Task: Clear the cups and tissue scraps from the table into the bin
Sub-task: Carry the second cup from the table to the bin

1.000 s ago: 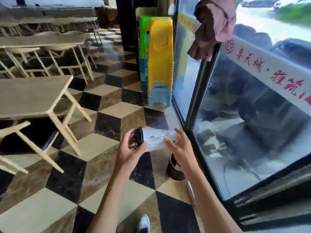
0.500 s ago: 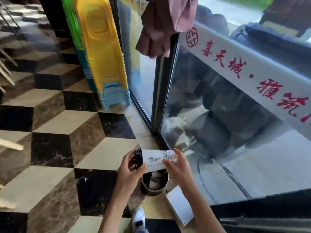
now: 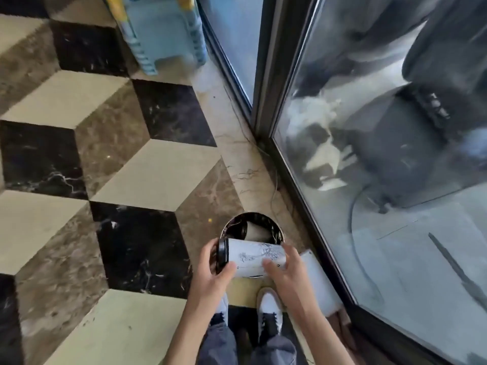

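Observation:
A white paper cup (image 3: 253,258) with a black lid and a dark line drawing lies on its side between both hands. My left hand (image 3: 214,272) grips the lidded end. My right hand (image 3: 283,270) holds the base end. The cup hovers right above the near rim of a small round dark bin (image 3: 276,230) standing on the floor. Inside the bin I see another cup with a black lid and some pale scraps.
A glass door and dark frame (image 3: 266,83) run along the right side, close to the bin. A flat white sheet (image 3: 320,283) lies on the floor by my right foot. Blue plastic stools (image 3: 168,35) stand at the top. My white shoes (image 3: 268,304) are just behind the bin.
The view has swung down and closer to the bin. The cup, still held sideways in both hands, has come from beside the bin to directly over its rim.

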`<state>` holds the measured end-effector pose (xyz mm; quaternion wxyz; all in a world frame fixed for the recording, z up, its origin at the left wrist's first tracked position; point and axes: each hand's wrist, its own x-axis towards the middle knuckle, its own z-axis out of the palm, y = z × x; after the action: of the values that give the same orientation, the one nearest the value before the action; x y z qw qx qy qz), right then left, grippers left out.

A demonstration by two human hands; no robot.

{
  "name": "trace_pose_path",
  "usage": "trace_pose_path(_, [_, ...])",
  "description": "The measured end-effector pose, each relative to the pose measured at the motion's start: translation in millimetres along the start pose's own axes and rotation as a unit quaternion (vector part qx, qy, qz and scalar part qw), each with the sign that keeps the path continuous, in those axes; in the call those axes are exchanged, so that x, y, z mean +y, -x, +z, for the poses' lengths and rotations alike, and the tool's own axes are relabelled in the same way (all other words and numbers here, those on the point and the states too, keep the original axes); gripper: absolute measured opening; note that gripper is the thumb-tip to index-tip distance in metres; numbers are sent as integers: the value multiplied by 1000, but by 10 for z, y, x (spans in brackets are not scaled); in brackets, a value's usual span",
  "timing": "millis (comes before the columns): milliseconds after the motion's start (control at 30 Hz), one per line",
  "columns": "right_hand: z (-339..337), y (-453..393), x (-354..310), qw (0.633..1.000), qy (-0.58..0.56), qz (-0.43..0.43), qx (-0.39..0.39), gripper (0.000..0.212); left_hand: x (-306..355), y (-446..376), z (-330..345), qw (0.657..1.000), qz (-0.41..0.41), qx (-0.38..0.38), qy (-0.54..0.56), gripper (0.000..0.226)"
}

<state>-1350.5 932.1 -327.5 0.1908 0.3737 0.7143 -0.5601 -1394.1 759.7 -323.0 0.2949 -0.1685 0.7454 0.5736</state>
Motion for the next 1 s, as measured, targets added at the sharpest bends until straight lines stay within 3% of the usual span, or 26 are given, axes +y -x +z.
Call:
trace_pose_path(267, [518, -1409, 1267, 995, -6, 100, -22, 67, -1348, -1199, 432, 995, -89, 14, -40, 65])
trace_pose_path(533, [626, -1741, 1483, 990, -68, 126, -15, 70, -1573, -1541, 577, 992, -68, -21, -101, 67])
trace_pose_path(733, [388, -1429, 696, 996, -64, 60, -3, 64, -826, -1274, 351, 997, -38, 10, -67, 65])
trace_pose_path(1000, [-77, -196, -1598, 985, -55, -159, 30, 66, 1442, -208, -497, 986, 151, 75, -10, 64])
